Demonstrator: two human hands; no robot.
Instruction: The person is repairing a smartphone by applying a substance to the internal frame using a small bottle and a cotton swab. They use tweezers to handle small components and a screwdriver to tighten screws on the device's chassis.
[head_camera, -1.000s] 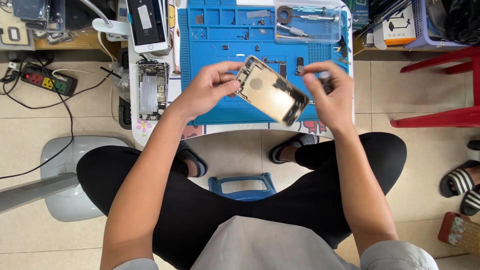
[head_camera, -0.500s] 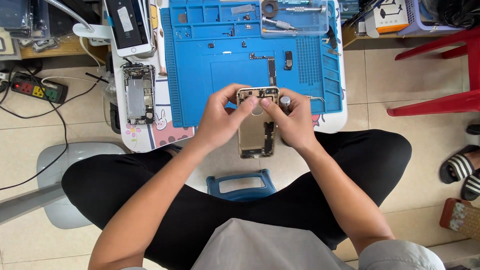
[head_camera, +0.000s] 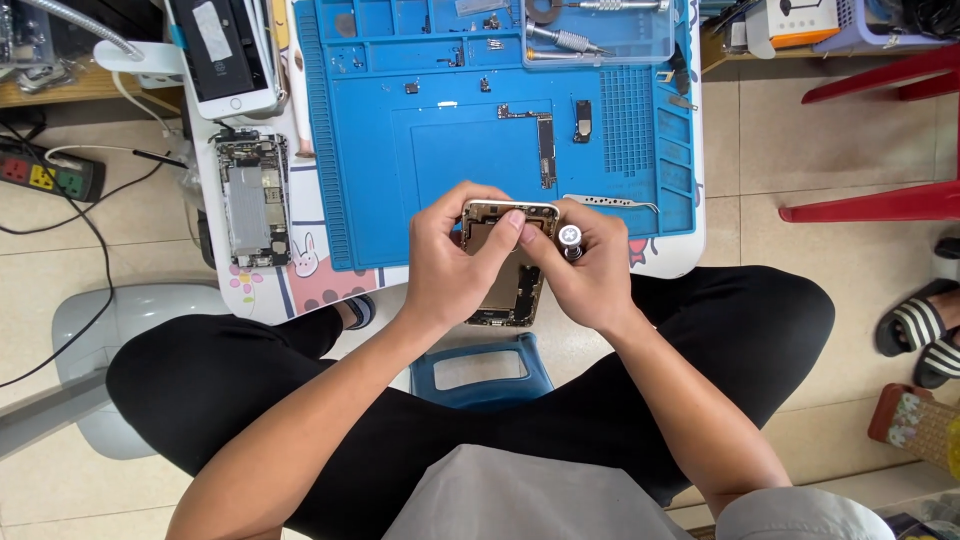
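Note:
My left hand (head_camera: 448, 262) grips a gold-coloured phone housing (head_camera: 505, 283) by its left side, index finger laid across its top, holding it upright above my lap at the table's near edge. My right hand (head_camera: 585, 275) presses against the housing's right side and holds a small screwdriver with a round silver cap (head_camera: 570, 238). The inside of the housing faces me, partly hidden by both hands.
A blue repair mat (head_camera: 420, 150) on the low table carries a logic board (head_camera: 545, 145), small parts, tweezers (head_camera: 610, 202) and a clear tool tray (head_camera: 600, 30). Left of it lie an opened phone body (head_camera: 250, 200) and a white phone (head_camera: 225, 50). Red stool legs (head_camera: 880, 205) stand right.
The housing went from tilted and held high between my hands to upright and lower over my lap. Both hands closed in around it, my right hand bringing the screwdriver beside it.

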